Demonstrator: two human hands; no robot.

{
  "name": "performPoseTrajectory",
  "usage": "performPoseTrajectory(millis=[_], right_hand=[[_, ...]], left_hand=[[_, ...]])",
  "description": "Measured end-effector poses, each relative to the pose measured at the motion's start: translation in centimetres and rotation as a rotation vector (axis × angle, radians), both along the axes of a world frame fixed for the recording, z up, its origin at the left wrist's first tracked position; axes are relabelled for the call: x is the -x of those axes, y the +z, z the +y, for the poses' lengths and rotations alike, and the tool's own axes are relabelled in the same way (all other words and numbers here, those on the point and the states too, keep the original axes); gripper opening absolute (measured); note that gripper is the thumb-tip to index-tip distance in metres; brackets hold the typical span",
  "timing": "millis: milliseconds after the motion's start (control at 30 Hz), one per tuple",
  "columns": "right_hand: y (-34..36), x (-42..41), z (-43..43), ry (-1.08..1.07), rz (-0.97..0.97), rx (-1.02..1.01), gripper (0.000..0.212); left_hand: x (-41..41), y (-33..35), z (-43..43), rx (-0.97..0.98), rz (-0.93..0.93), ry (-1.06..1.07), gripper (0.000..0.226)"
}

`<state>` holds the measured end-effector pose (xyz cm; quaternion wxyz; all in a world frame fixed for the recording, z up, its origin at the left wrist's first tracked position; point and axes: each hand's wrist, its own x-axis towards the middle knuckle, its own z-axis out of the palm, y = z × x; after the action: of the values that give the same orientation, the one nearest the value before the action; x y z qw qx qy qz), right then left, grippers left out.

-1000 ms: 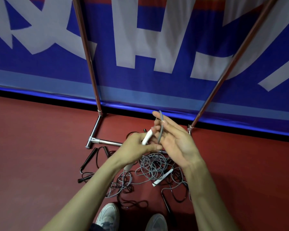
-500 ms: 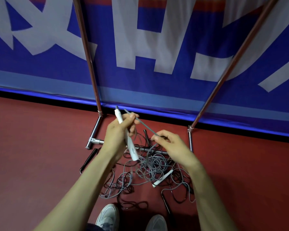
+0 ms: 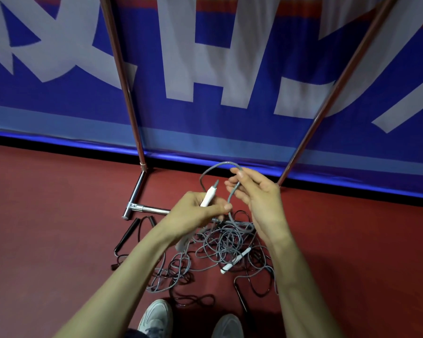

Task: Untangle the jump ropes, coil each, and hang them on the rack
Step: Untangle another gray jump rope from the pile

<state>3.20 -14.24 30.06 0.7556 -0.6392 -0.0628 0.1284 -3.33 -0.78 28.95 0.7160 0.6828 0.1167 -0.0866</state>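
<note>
Jump ropes (image 3: 220, 245) lie in a tangle on the red floor (image 3: 47, 215), at the foot of the rack (image 3: 149, 209) and just ahead of two pale shoes (image 3: 156, 318). Furthest left, a black handle (image 3: 127, 234) lies on the floor beside the end of the rack's chrome base bar. From that base the left post (image 3: 122, 81) rises in front of a blue banner (image 3: 205, 113) with big white letters.

Towards the middle, the left hand (image 3: 195, 212) is raised above the pile. Its fingers (image 3: 219, 208) are curled tightly round a white handle (image 3: 208, 196), whose tip points up and to the right. The grey rope (image 3: 221, 164) leaves that tip and arches over to the right hand (image 3: 261, 201). There the thumb and forefinger pinch it at the top of the arch, while the other fingers (image 3: 237, 193) are loosely bent and hold nothing. Below the pinch the rope drops past the left thumb into the heap of grey loops on the floor.

A second white handle (image 3: 235, 261) lies in the right part of that heap, with another black handle (image 3: 245, 307) lower down, next to the right shoe. The rack's right post (image 3: 327, 98) slants up towards the top right corner.
</note>
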Motion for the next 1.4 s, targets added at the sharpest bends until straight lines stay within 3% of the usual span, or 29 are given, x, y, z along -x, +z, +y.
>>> performPoseTrajectory(millis=[133, 267, 333, 400, 467, 533, 600, 667, 733, 800, 867, 933, 1033, 1167, 1233, 1300, 1400], right_hand=[[-0.8, 0.1, 0.0, 0.135, 0.027, 0.099, 0.021], [-1.6, 0.5, -0.7, 0.410, -0.051, 0.504, 0.021], [-2.3, 0.5, -0.9, 0.427, -0.184, 0.687, 0.016], [-2.4, 0.4, -0.9, 0.342, -0.236, 0.728, 0.015], [-1.8, 0.2, -0.8, 0.210, -0.187, 0.601, 0.023], [-1.1, 0.0, -0.7, 0.139, -0.108, 0.395, 0.022], [-0.2, 0.1, -0.4, 0.123, -0.068, 0.234, 0.023], [0.5, 0.3, -0.1, 0.115, -0.054, 0.120, 0.022], [1.0, 0.4, 0.0, 0.096, -0.040, 0.031, 0.020], [1.3, 0.3, -0.1, 0.086, -0.017, -0.034, 0.020], [1.3, 0.1, -0.1, 0.082, 0.006, -0.064, 0.020], [0.8, 0.2, 0.2, 0.079, 0.045, -0.054, 0.023], [-0.4, 0.5, 0.3, 0.143, 0.123, 0.127, 0.030], [-1.7, 0.5, -0.1, 0.448, 0.141, 0.428, 0.024], [-2.4, 0.7, -0.1, 0.578, 0.044, 0.552, 0.016], [-2.8, 0.8, -0.1, 0.578, -0.096, 0.733, 0.004], [-2.6, 0.1, -0.8, 0.373, -0.193, 0.843, 0.023]], left_hand=[[-0.4, 0.1, 0.3, 0.220, -0.067, 0.170, 0.012], [-0.8, 0.5, 1.7, 0.385, -0.061, 0.380, 0.012], [-0.9, 0.3, 2.2, 0.386, -0.056, 0.480, 0.012], [-0.8, 0.1, 2.5, 0.398, -0.055, 0.545, 0.014], [-0.7, -0.3, 2.6, 0.331, -0.055, 0.549, 0.015], [-0.3, -0.7, 2.4, 0.137, -0.049, 0.462, 0.014], [-0.1, -1.1, 2.1, -0.047, -0.032, 0.299, 0.012], [0.0, -1.3, 1.5, -0.140, 0.023, 0.106, 0.028], [0.0, -1.4, 1.0, -0.202, 0.054, -0.006, 0.024], [0.0, -1.4, 0.8, -0.286, 0.022, 0.034, 0.002], [0.1, -1.5, 1.0, -0.321, -0.048, 0.138, 0.017], [0.1, -1.1, 1.1, -0.232, -0.113, 0.214, 0.020], [-0.1, -0.3, 0.7, 0.064, -0.146, 0.275, 0.006], [-0.6, 0.1, 1.4, 0.382, -0.184, 0.321, 0.009], [-0.6, 0.3, 1.8, 0.459, -0.170, 0.341, 0.010], [-0.6, 0.6, 2.1, 0.507, -0.181, 0.390, 0.006], [-0.7, 0.6, 2.8, 0.446, -0.222, 0.472, 0.008]])
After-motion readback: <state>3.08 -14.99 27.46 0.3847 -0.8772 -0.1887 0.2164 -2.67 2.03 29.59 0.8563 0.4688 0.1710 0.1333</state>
